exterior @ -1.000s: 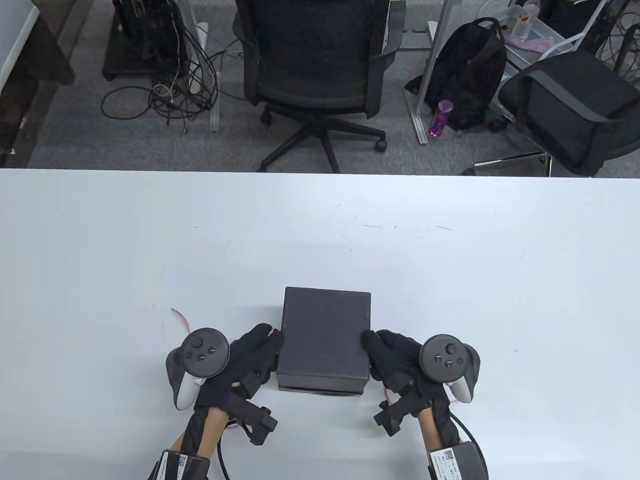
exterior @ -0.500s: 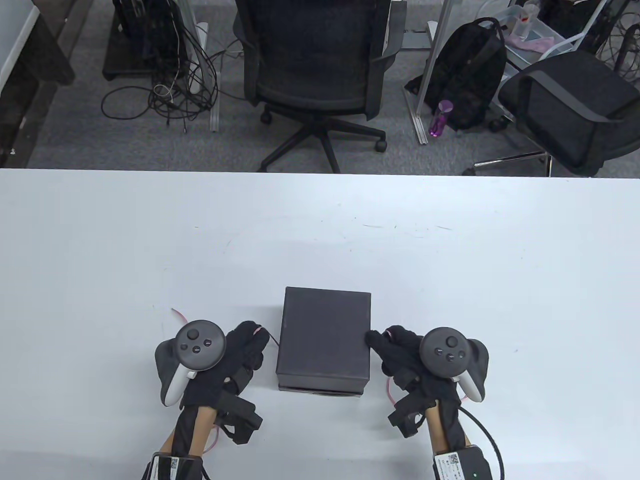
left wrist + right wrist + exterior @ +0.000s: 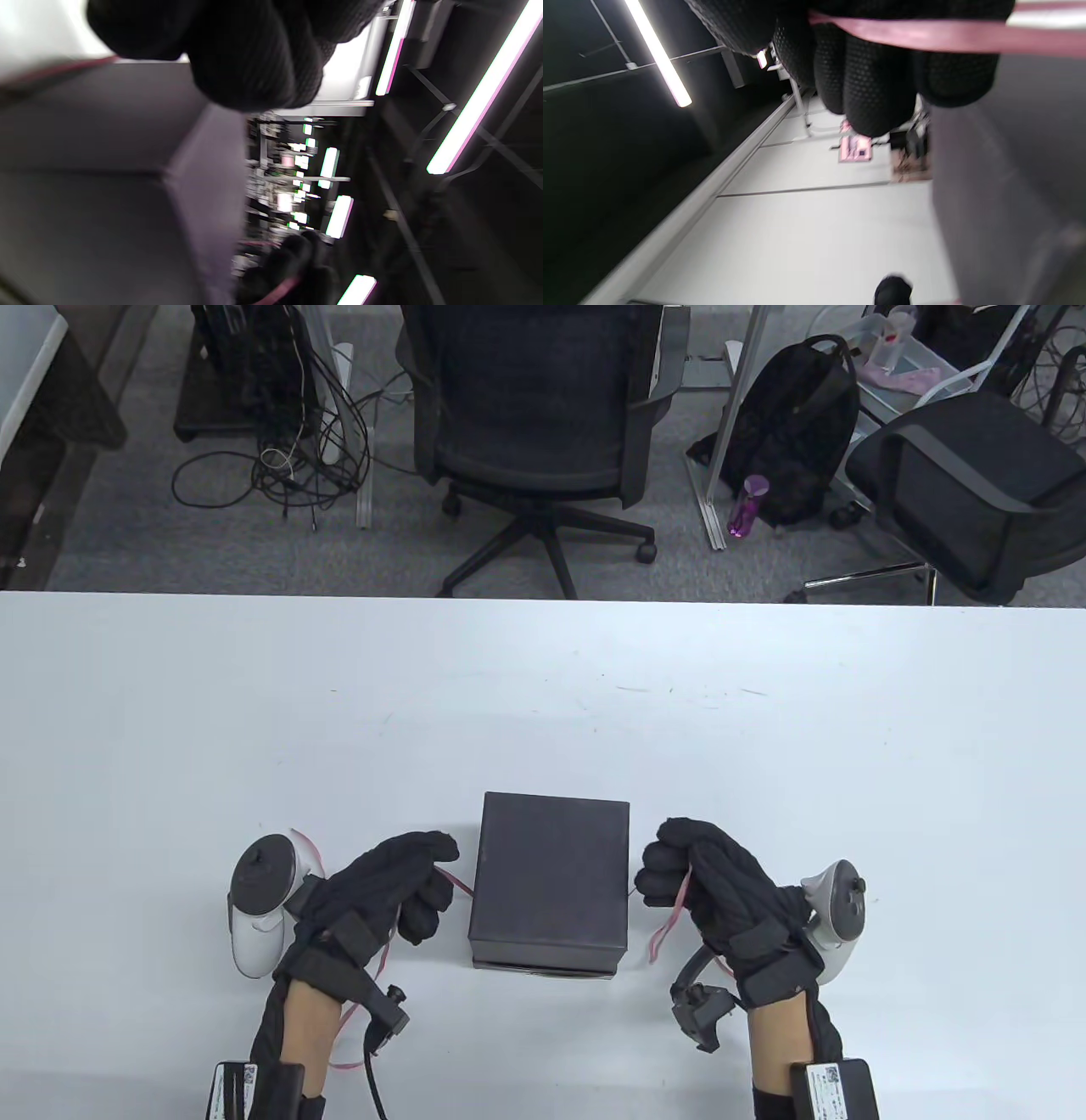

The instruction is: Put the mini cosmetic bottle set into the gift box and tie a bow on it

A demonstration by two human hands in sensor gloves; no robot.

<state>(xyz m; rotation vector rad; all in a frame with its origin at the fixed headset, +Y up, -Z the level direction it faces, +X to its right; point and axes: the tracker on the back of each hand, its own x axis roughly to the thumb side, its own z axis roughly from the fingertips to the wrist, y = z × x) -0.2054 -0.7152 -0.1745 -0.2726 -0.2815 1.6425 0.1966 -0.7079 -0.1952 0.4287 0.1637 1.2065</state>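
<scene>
The box [image 3: 550,882] sits lidded on the worktop [image 3: 543,704], near its front edge and between the 2 hands; no bottles are in view, so they are presumably already inside. A pink ribbon [image 3: 670,912] runs out from under the box on both sides. The left hand [image 3: 382,886] is just beside the box's left wall, fingers curled round its end of the ribbon, whose tail trails back along the wrist; the right hand [image 3: 708,878] is just beside the right wall, clenched on the other end, with a loose tail hanging below the fist. The right wrist view shows the ribbon [image 3: 925,36] drawn flat across the curled fingers [image 3: 874,84]; the left wrist view is blurred, though a thin pink line seems to run to the dark box [image 3: 106,169].

The step in hand looks like bringing both ends up over the lid to begin the bow. To do it well: lift the 2 ends evenly so the box does not slide or tip; keep the ribbon flat and centred under the box, not twisted; cross the ends over the middle of the lid and keep a light tension while forming the first knot; leave both tails about equal so the loops match.
</scene>
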